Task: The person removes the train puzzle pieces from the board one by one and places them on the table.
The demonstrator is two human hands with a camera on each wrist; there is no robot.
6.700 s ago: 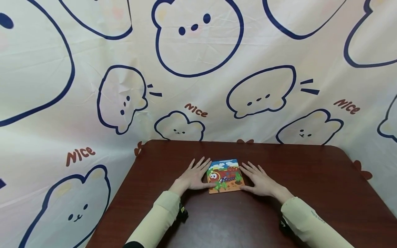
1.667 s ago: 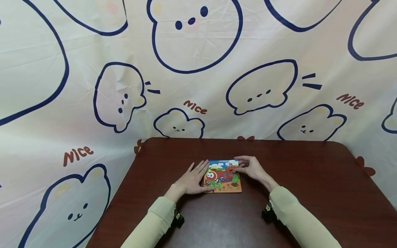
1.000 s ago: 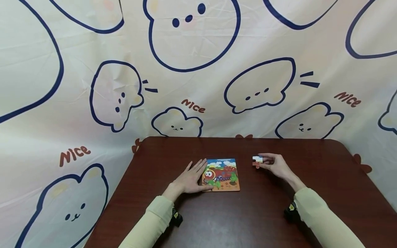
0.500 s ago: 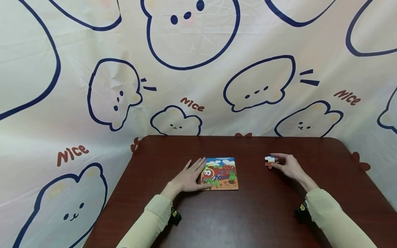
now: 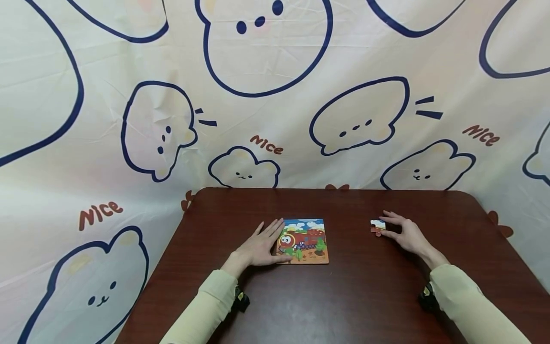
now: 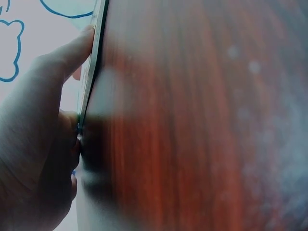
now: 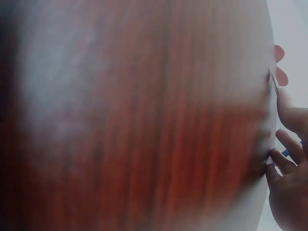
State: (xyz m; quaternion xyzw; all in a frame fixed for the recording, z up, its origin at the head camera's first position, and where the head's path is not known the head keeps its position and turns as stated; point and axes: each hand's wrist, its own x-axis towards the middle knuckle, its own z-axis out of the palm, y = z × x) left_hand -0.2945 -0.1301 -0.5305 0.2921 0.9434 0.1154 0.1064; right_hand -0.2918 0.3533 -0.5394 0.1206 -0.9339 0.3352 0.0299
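Observation:
A square jigsaw puzzle with a picture of a red train under a blue sky lies on the dark wooden table. My left hand rests along its left side, fingers spread and straight, thumb over the lower left corner. Its thumb lies at the puzzle's edge in the left wrist view. Well to the right, a small puzzle piece with white, blue and red print lies on the table. My right hand is just right of it, thumb and fingers parted, the tips right at the piece's right edge.
The brown table reaches back to a pale cloth wall printed with blue cartoon outlines. Between puzzle and piece is a stretch of bare tabletop. Pale sleeves and dark wrist cameras sit on both arms.
My right hand pinched the piece at the puzzle's upper right, carried it to the right and set it down. Its fingers have since spread apart. My left hand has stayed on the puzzle.

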